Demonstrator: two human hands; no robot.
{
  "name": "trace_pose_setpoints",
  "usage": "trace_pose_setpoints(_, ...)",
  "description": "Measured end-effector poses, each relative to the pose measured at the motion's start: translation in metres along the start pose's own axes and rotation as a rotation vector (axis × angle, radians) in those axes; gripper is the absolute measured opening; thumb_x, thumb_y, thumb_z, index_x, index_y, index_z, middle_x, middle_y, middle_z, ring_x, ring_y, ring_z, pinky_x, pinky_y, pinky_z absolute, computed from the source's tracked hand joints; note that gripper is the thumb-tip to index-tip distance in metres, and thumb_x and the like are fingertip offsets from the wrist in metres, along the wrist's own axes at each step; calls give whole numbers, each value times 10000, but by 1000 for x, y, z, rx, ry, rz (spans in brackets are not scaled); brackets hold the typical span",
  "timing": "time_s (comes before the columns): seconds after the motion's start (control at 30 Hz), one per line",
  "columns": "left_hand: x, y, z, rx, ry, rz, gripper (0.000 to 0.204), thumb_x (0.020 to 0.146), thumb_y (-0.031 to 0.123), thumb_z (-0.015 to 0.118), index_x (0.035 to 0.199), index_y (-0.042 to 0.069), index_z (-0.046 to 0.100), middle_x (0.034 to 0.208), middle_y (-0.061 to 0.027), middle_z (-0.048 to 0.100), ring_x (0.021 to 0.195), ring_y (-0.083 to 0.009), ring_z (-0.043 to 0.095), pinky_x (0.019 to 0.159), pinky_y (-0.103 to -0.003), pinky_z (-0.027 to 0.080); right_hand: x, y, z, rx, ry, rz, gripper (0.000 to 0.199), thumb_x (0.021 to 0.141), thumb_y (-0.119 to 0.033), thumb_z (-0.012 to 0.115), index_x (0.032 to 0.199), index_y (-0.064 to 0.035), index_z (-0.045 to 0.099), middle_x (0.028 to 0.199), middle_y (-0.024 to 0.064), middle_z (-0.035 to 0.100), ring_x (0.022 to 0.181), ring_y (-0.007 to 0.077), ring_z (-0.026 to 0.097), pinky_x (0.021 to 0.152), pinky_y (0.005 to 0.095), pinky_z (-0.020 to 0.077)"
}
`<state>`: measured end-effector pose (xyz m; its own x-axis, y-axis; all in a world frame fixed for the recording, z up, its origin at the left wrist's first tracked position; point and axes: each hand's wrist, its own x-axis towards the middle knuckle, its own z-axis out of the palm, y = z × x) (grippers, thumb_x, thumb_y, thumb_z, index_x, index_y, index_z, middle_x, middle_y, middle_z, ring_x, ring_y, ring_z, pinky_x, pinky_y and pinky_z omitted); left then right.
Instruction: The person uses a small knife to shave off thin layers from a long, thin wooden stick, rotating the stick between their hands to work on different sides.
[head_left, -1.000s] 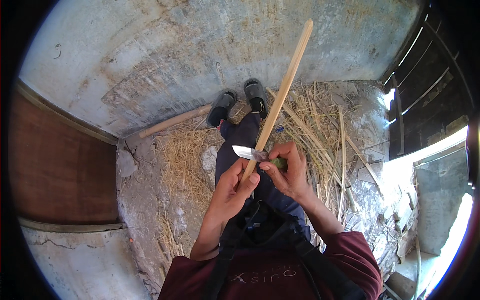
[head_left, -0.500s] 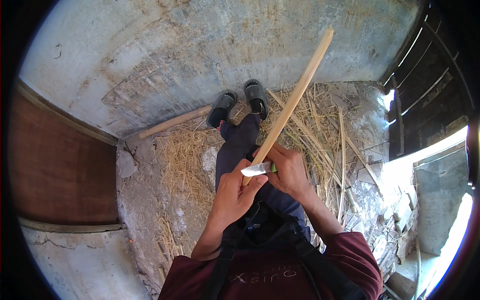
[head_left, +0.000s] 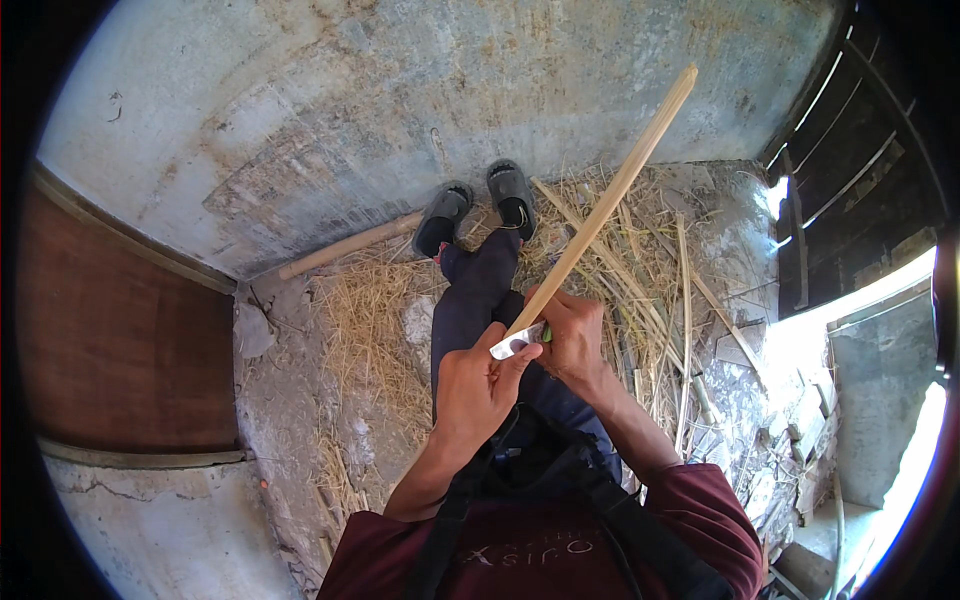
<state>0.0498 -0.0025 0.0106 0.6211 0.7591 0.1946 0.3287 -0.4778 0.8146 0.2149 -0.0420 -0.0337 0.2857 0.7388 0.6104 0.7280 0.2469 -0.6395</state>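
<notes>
A long pale strip of split wood (head_left: 615,195), perhaps bamboo, slants up and away to the right from my two hands. My left hand (head_left: 474,385) is closed around its near end, with the thumb up against the blade. In my right hand (head_left: 574,340) is a knife (head_left: 513,345) with a short shiny blade and a bit of green handle showing. The blade lies across the strip near its lower end, pointing left. Fingers hide most of the handle and the strip's near tip.
Straw and shavings (head_left: 370,320) cover the floor around my legs. Several split strips (head_left: 684,320) lie to the right. My sandalled feet (head_left: 511,190) are close to a grey wall (head_left: 400,110), with a round pole (head_left: 350,246) along its base. A brown panel (head_left: 130,330) is on the left.
The far end of the strip has swung right and slightly down. The knife blade has tilted and shifted slightly right, and my left hand has moved a little with it.
</notes>
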Motion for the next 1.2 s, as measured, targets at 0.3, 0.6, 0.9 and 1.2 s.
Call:
trace_pose_setpoints(0.3,3,-8,3,92,115,5,538,949,484,772,723,44,561,477,-80,413,389,-260,466,437,-388,338,1,2,0,-46,-6,18,301,693,-175,833,900,-69,641,755,53,637,640,293,675,548,405,491)
trace_pose_setpoints(0.6,1,2,5,38,63,77,386,1058,404,644,912,46,635,547,-108,485,470,-323,584,468,-416,402,-3,2,3,-2,-55,13,285,709,-177,838,897,-66,654,776,73,658,661,311,690,564,415,509)
trace_pose_setpoints(0.9,2,-3,6,182,72,60,367,1046,394,663,929,52,724,549,-90,545,464,-302,600,460,-414,406,-5,9,4,-51,-28,13,276,707,-187,826,887,-77,648,753,60,645,641,302,677,550,413,492)
trace_pose_setpoints(1.2,3,0,6,209,86,4,363,1025,389,698,970,33,739,577,-89,569,467,-296,590,467,-414,403,2,5,-2,-75,-26,30,285,703,-173,817,901,-87,631,745,59,638,648,317,675,553,421,490)
